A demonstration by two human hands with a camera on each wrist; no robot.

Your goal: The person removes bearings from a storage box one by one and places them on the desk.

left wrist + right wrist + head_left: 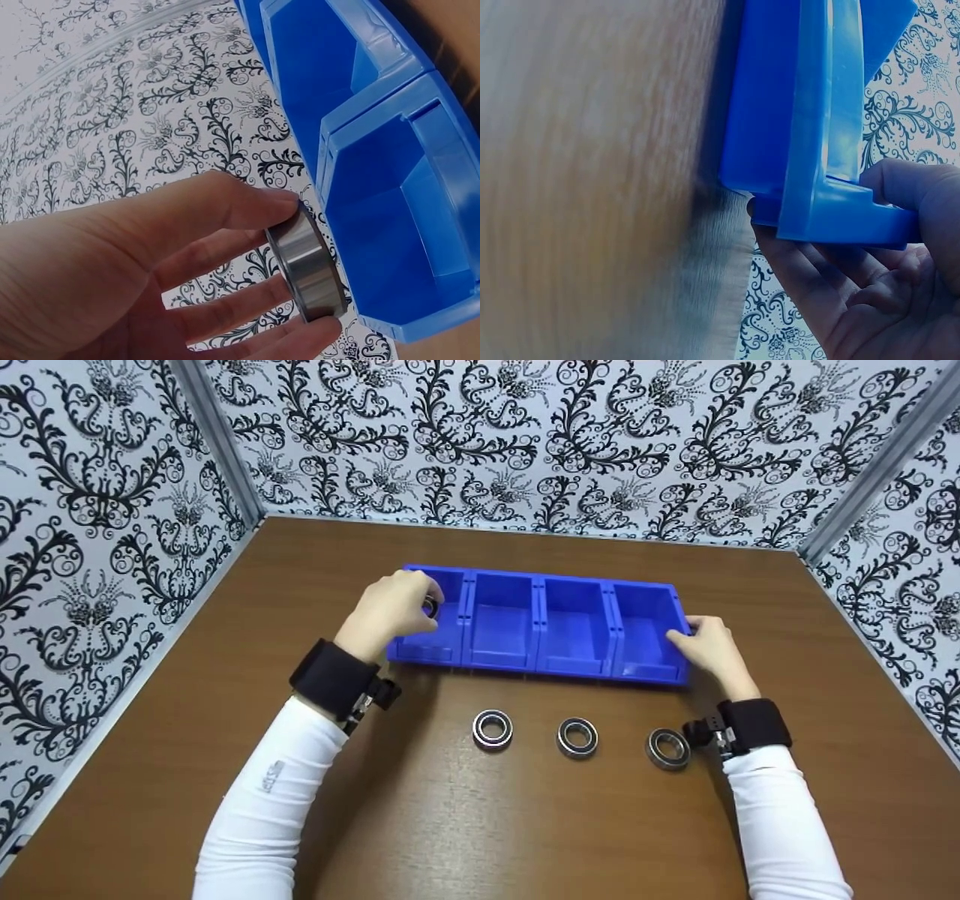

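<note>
A steel ball bearing [306,266] with a dark seal is pinched between the thumb and fingers of my left hand [397,607]. In the head view this hand is over the leftmost compartment of a blue four-part bin [574,634], and the bearing is mostly hidden behind the fingers. At the other end, my right hand [709,649] grips the bin's right side wall, thumb at the top edge and fingers on the outside, as the right wrist view also shows. The three other compartments hold nothing visible.
In front of the bin, three more bearings lie in a loose row on the brown table [465,832]: a left one [492,741], a middle one [577,749] and a right one [667,761] near the right wrist camera. Patterned panels [510,450] wall the back and sides.
</note>
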